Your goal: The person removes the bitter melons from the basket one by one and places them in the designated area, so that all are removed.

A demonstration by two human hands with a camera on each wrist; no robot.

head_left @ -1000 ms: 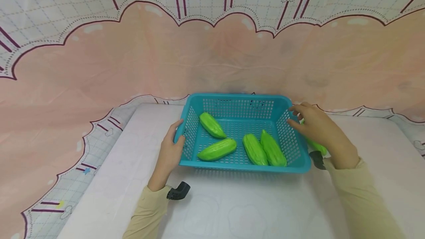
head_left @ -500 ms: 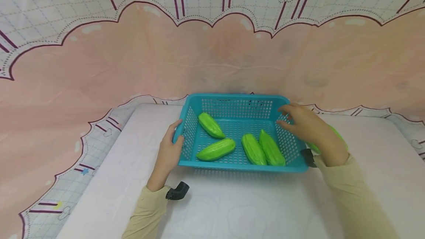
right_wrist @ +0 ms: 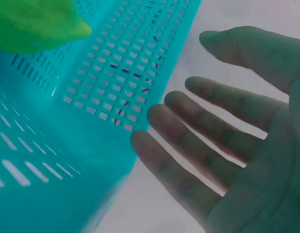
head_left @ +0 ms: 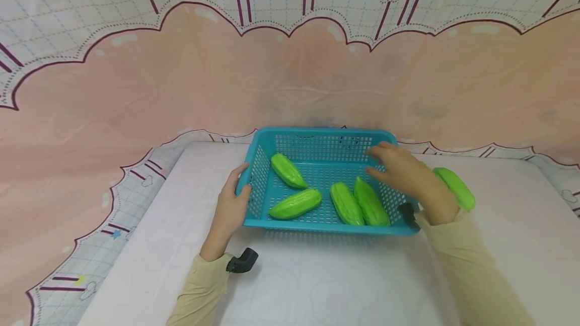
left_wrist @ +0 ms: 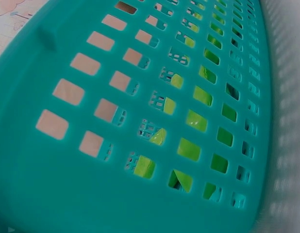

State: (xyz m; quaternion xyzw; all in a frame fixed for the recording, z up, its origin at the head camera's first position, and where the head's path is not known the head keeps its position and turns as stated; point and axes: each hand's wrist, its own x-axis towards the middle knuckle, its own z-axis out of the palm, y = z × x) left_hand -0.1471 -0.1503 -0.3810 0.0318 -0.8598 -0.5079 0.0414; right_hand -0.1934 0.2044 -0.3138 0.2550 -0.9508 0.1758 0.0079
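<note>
teal basket [head_left: 317, 228], partly hidden by wrist [head_left: 437, 204] | green gourd [head_left: 456, 187] outside | cloth [head_left: 294, 84] behind

My table [head_left: 353, 280] was white, its surface marked with faint, pale outlines. On it, toward the far side, I had a teal basket [head_left: 294, 226], one long side facing me. To its right, near but apart, a green gourd [head_left: 456, 185] lay slanted, its far end closer to the basket.

No words, labels, brands, numbers or signs can be read in any view (the patterned backdrop [head_left: 290, 82] included).
</note>
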